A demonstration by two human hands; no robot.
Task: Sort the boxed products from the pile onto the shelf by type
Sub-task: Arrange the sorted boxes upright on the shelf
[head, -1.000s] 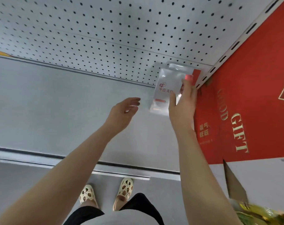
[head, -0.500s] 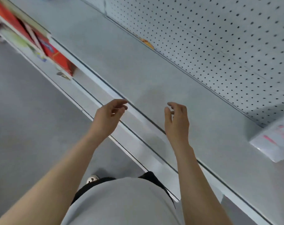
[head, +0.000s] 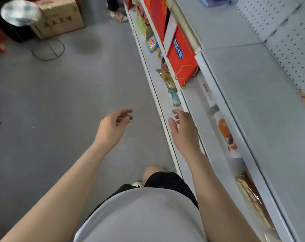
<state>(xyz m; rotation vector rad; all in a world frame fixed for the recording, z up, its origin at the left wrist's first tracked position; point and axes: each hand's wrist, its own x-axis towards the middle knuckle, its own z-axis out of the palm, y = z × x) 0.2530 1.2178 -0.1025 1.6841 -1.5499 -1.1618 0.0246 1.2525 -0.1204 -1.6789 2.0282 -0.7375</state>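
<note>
Both hands are extended forward and hold nothing. The left hand (head: 111, 127) hangs over the grey floor (head: 61, 105), its fingers loosely curled and slightly apart. The right hand (head: 184, 131) is level with the front edge of the lowest shelf (head: 167, 109), its fingers relaxed and loosely spread, touching no product.

The shelf unit runs along the right side of the view. Its upper shelf board (head: 263, 102) is bare grey, backed by a white pegboard (head: 287, 41). On the tier below, a red gift box (head: 180, 60) with a blue label and a gold cord handle stands at the front edge. A second, larger red box (head: 157, 13) stands further along the same tier. A white box with an orange fruit picture (head: 226, 135) lies under the upper board, nearer the person. Snack packets (head: 152, 43) and wrapped items lie along the lowest shelf, beyond the right hand.

On the floor at the far left stand a cardboard carton (head: 61, 18) and a fan (head: 20, 13) on a ring base
</note>
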